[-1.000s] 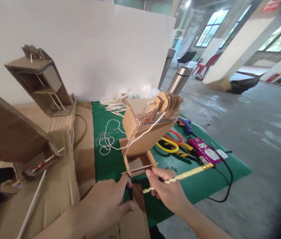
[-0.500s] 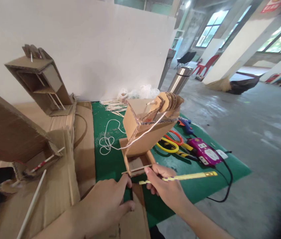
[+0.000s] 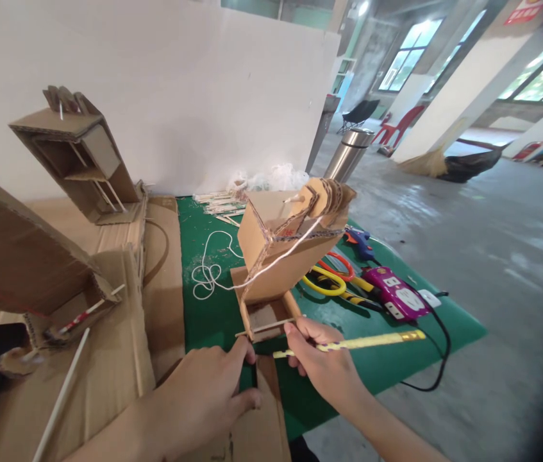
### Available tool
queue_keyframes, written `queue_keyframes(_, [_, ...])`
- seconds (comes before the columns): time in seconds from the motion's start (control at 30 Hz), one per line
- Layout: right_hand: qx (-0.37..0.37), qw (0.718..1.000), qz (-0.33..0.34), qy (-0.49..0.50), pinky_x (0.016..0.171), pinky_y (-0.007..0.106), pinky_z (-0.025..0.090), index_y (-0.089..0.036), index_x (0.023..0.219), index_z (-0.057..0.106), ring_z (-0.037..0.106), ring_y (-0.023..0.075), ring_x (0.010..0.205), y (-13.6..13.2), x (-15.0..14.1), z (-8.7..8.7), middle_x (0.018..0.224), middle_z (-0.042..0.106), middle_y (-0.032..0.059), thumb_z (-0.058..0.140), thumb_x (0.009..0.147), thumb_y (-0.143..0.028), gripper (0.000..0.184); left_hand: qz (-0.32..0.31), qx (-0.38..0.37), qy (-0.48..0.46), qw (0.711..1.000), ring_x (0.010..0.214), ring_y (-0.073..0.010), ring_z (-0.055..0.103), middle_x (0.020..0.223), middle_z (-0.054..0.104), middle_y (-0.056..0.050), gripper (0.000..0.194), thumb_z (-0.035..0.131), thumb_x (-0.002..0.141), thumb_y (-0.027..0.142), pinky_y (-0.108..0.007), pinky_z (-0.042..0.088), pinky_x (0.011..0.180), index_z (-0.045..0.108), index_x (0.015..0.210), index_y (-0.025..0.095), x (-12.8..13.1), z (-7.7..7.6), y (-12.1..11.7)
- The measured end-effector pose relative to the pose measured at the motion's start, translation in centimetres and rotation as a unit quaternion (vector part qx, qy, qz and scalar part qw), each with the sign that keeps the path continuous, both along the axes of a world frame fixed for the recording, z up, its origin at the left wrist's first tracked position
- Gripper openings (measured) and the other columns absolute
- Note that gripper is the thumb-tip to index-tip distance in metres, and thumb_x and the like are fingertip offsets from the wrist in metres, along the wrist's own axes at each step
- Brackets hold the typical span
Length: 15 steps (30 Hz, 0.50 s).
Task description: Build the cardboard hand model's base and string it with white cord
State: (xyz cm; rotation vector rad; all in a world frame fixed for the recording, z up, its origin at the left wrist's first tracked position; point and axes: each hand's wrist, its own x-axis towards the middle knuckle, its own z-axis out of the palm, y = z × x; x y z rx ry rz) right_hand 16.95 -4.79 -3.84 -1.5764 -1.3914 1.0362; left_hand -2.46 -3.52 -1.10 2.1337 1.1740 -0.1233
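A cardboard model (image 3: 271, 263) stands upright, with a round layered cardboard wheel (image 3: 324, 197) on top and a shallow open box at its base. A thin wooden stick (image 3: 275, 326) crosses the front of that box. My right hand (image 3: 324, 359) is closed around a yellow patterned pencil (image 3: 367, 341), its thumb and fingertips beside the stick's right end. My left hand (image 3: 213, 388) has its index fingertip at the box's front left corner, by the stick's other end. Its thumb is spread apart, with nothing seen in it. White string (image 3: 275, 260) runs down from the wheel.
More cardboard structures (image 3: 83, 160) stand on the left, near a loose stick (image 3: 64, 391). Several thin sticks (image 3: 220, 204), a steel flask (image 3: 348, 154), yellow-handled scissors (image 3: 324, 282), a glue gun (image 3: 359, 242) and a purple power strip (image 3: 399, 295) surround the model on the green table (image 3: 444, 327).
My right hand has shifted slightly to the right, carrying the pencil with it. My left hand and the cardboard model stay nearly where they were.
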Motion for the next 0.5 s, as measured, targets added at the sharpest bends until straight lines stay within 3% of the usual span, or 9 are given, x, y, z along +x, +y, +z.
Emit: queue_keyframes(0.5, [0.025, 0.999, 0.019, -0.029, 0.037, 0.018, 0.034, -0.022, 0.05, 0.033, 0.044, 0.0086, 0.037, 0.07, 0.23, -0.2, 0.043, 0.045, -0.004, 0.045, 0.085, -0.038, 0.04, -0.003, 0.007, -0.001, 1.0, 0.068, -0.0213, 0.061, 0.072, 0.063, 0.001, 0.032, 0.052, 0.084, 0.042, -0.027, 0.032, 0.056, 0.05, 0.11, 0.024, 0.0, -0.13, 0.04])
